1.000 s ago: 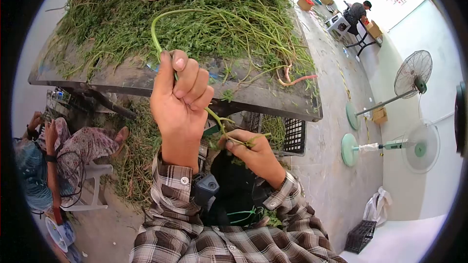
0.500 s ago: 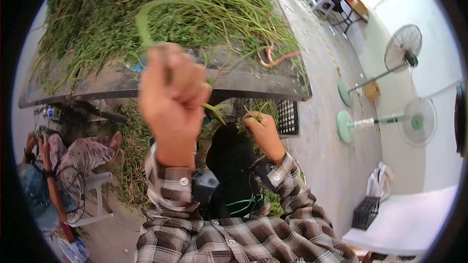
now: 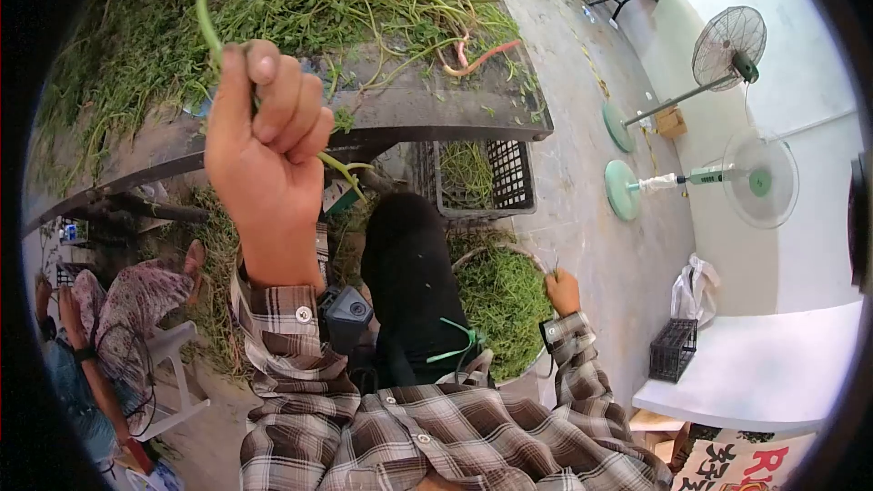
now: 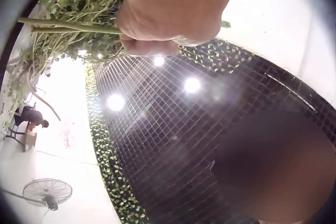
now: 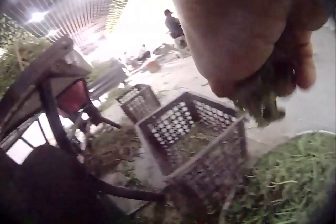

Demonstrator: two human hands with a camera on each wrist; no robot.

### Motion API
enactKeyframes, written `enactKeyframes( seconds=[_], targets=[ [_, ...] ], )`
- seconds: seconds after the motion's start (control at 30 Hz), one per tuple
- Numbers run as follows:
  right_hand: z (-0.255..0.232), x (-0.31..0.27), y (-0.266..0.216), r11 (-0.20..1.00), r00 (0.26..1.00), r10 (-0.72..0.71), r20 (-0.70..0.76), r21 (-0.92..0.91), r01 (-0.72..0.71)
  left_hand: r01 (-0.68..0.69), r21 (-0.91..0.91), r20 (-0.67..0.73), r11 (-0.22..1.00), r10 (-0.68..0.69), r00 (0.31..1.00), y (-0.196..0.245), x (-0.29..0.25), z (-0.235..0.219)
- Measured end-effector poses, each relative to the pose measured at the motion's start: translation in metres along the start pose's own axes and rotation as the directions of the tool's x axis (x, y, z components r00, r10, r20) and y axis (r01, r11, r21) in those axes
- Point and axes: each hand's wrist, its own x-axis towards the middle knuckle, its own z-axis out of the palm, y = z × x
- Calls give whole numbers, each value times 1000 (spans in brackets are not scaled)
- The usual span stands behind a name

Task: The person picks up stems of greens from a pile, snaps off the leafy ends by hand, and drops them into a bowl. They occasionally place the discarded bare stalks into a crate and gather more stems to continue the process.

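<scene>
My left hand (image 3: pixel 271 132) is raised in front of the table, its fingers curled round a long green stem (image 3: pixel 211 14). The stem arches up over the pile of greens (image 3: pixel 364 9), and its lower end juts out below the fist. In the left wrist view two stem lengths (image 4: pixel 73 26) stick out beside the left hand (image 4: pixel 168 14). Out to the right, my right hand (image 3: pixel 563 293) is at the rim of a round basin heaped with green leaves (image 3: pixel 505 309). In the right wrist view its fingers (image 5: pixel 304 61) grip a small leafy sprig (image 5: pixel 265 103).
A dark wooden table (image 3: pixel 436 105) carries the greens. Under its edge stands a black plastic crate (image 3: pixel 486 182) with stems inside. Two floor fans (image 3: pixel 730 45) stand at right. At left a seated person (image 3: pixel 136 300) is beside a white stool (image 3: pixel 177 373).
My right hand has moved away from the stem, down and right to the basin, carrying a leafy sprig. The left hand keeps its grip on the stem. The head view has turned rightward and down.
</scene>
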Motion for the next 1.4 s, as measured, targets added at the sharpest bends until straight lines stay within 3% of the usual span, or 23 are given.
enactKeyframes(
  seconds=[0.07, 0.13, 0.2, 0.27, 0.3, 0.37, 0.43, 0.5, 0.63, 0.7, 0.73, 0.8, 0.83, 0.87, 0.93, 1.07, 1.13, 1.2, 1.27, 1.4],
  targets=[
    [24, -5, 53, 995, 998, -19, 56, -101, 25, 0, 28, -39, 1000, 1, 999, -5, -1, 2],
    [20, -18, 52, 995, 998, 26, 63, -96, -19, 26, 97, -86, 995, -18, 996, -13, -1, 2],
    [23, -1, 48, 993, 995, -93, -37, -72, 90, 99, 130, -134, 987, -81, 988, -22, -1, 3],
    [13, 2, 27, 987, 994, -107, -17, 117, 108, 88, 193, -109, 977, -68, 992, -29, -2, 2],
    [2, 4, 7, 986, 993, -116, -29, 120, 118, 140, 232, -88, 963, -123, 989, -33, -2, 2],
    [-30, 15, -55, 866, 995, -71, 71, 499, 26, 199, 309, -73, 930, -186, 980, -38, -6, 3],
    [-65, 11, -121, 740, 977, -213, -6, 652, 165, 192, 395, -60, 899, -183, 981, -42, -9, 5],
    [-99, -1, -184, 579, 948, -318, 2, 792, 192, 193, 500, -27, 844, -207, 978, -44, -12, 5],
    [-133, -13, -260, 478, 903, -430, -12, 845, 238, 141, 612, 49, 778, -216, 975, -46, -16, 8],
    [-144, -18, -289, 413, 815, -574, -79, 831, 372, 20, 825, 161, 565, -269, 949, -49, -17, 3],
    [-146, -18, -299, 412, 813, -577, -78, 831, 373, 19, 825, 160, 564, -266, 951, -49, -18, 2],
    [-148, -19, -317, 129, 759, -633, -152, 946, 297, -29, 897, 219, 441, -386, 896, -51, -19, 4],
    [-151, -22, -327, 63, 786, -601, -145, 972, 228, -47, 921, 229, 387, -439, 869, -52, -20, 5],
    [-153, -20, -329, 66, 784, -604, -142, 972, 226, -45, 921, 226, 387, -435, 872, -54, -21, 3],
    [-158, -16, -329, -61, 793, -601, -98, 995, 78, -206, 929, 338, 307, -480, 810, -60, -23, -1],
    [-160, -11, -320, -171, 805, -573, -156, 983, 69, -224, 938, 328, 265, -470, 819, -60, -25, 2],
    [-161, -13, -318, -169, 828, -537, -161, 982, 81, -240, 940, 327, 241, -443, 835, -58, -24, 4],
    [-161, -13, -311, -148, 867, -440, -236, 971, 189, -257, 942, 328, 218, -420, 846, -58, -23, 3],
    [-163, -14, -304, -126, 880, -400, -257, 966, 225, -283, 941, 329, 183, -320, 888, -59, -21, -2],
    [-161, -10, -284, -79, 892, -355, -279, 960, 268, -248, 963, 268, 103, -363, 892, -56, -19, -4]
  ],
)
